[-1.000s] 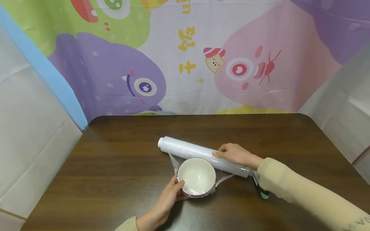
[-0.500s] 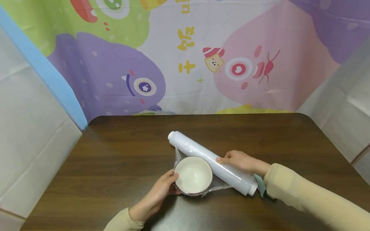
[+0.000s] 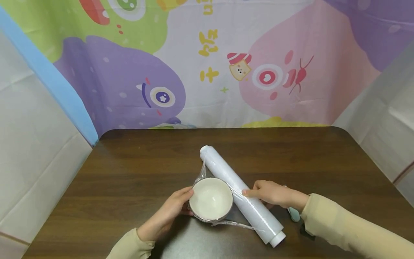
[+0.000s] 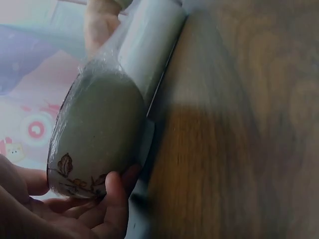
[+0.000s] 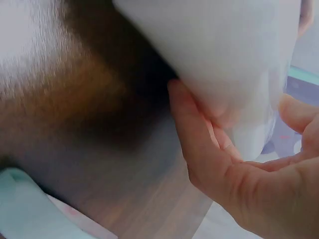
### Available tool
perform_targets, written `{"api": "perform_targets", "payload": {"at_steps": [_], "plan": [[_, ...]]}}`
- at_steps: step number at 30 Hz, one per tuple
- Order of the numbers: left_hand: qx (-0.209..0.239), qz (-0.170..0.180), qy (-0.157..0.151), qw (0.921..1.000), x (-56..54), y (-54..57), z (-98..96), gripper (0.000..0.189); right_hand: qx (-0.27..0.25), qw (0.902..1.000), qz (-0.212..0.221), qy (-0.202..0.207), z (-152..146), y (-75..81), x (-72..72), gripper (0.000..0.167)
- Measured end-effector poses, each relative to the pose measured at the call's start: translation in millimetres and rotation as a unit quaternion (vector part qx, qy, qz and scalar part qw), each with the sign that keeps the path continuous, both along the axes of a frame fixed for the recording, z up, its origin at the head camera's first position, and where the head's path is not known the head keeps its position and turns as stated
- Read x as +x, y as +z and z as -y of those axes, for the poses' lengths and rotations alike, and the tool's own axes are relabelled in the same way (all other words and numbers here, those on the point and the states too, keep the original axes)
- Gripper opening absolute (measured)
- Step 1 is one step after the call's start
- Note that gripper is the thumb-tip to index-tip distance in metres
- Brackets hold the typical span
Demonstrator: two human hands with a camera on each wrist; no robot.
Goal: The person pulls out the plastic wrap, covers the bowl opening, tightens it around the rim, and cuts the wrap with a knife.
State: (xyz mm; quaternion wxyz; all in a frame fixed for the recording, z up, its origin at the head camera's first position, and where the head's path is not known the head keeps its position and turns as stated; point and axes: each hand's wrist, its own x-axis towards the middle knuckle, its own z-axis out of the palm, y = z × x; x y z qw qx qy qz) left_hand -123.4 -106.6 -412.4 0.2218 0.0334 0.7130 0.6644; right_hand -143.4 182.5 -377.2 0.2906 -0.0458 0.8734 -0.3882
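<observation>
And here at the middle of the table [image 3: 129,172], a touch nearer its left edge than its right, sits the white bowl [image 3: 211,199], with the left hand [image 3: 171,208] pinching its side: thumb up at the rim, fingers round the outer wall. Just beside it lies the roll of plastic wrap [image 3: 240,194], slanting, one end towards the table's far edge, the other towards the near right corner. The right hand [image 3: 275,194] has it, thumb pressed on top in the head view, and the right wrist view fills in the rest: the other fingers tucked round the underside, so the roll is pinched between them. Clear film [image 3: 235,224] runs in gathered strands from the roll to the bowl; whether it covers the bowl's mouth, I can't tell. Now the left wrist view, and there's the decoration! Brown leaves and stems on the outer wall, lost to the head camera, with wrinkled film clinging near the rim and fingertips supporting from below. Over by the right sleeve [image 3: 349,223], towards the table's right edge, a pale green object [image 3: 293,214] peeks out, partly covered by the arm; the right wrist view gives it a broader, curved side. Beyond the far edge hangs a printed cloth [image 3: 200,100].
</observation>
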Motion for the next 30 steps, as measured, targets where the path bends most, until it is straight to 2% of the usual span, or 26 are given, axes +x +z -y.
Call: {"api": "perform_targets", "payload": {"at_steps": [9,14,16,19,21,24,28,30], "plan": [[-0.030,-0.023,-0.011,0.9992,-1.7,-0.4,3.6,0.047,0.005,0.9998,0.017,0.000,3.8,0.4,10.1,0.041],[-0.079,-0.057,-0.013,0.9952,2.5,0.2,2.7,0.050,-0.001,0.9990,0.045,0.009,3.1,2.1,5.8,0.042],[-0.079,-0.050,-0.022,0.9954,4.8,0.7,2.6,0.052,-0.006,0.9986,0.052,0.014,3.5,2.3,1.4,0.043],[-0.052,-0.027,-0.045,0.9973,9.8,1.0,2.2,0.056,-0.022,0.9982,0.054,0.014,7.2,1.2,-6.9,0.044],[-0.015,0.002,-0.061,0.9980,13.5,-0.1,0.5,0.058,-0.032,0.9984,0.046,0.011,11.3,-0.8,-12.7,0.046],[0.022,0.020,-0.061,0.9977,18.6,-2.9,-3.5,0.061,-0.050,0.9981,0.034,-0.013,19.2,-3.8,-20.3,0.048],[0.054,0.020,-0.051,0.9970,20.7,-7.1,-6.9,0.059,-0.072,0.9954,0.033,-0.054,27.9,-7.1,-27.9,0.049],[0.066,0.012,-0.048,0.9966,20.4,-8.7,-6.7,0.056,-0.077,0.9944,0.041,-0.060,30.3,-8.6,-30.8,0.049]]}}
